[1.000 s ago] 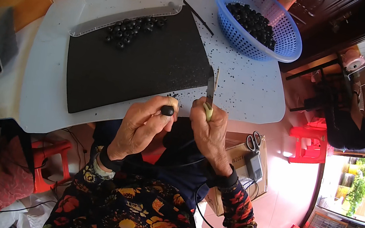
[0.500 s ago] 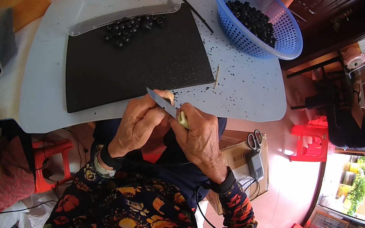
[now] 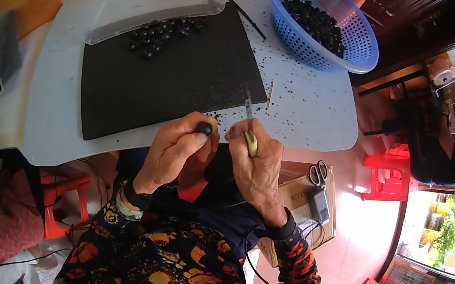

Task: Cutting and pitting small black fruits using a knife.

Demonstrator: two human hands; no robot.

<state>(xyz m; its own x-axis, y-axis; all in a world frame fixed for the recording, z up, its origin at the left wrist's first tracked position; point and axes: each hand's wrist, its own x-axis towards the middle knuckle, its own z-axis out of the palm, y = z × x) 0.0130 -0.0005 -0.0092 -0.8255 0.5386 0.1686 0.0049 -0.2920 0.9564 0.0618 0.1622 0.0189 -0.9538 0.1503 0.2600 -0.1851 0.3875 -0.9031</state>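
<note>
I see the ball (image 3: 204,129) pinched in the fingers of the left hand (image 3: 173,148), at the near edge of the bench (image 3: 317,117). The right hand (image 3: 258,165) has its fingers closed round the handle of the knife (image 3: 251,144), blade apart from the ball. I judge the ball light, firm and smooth enough to slip, hardly fragile; I'd grip its sides between thumb and forefinger, clear of the blade
</note>
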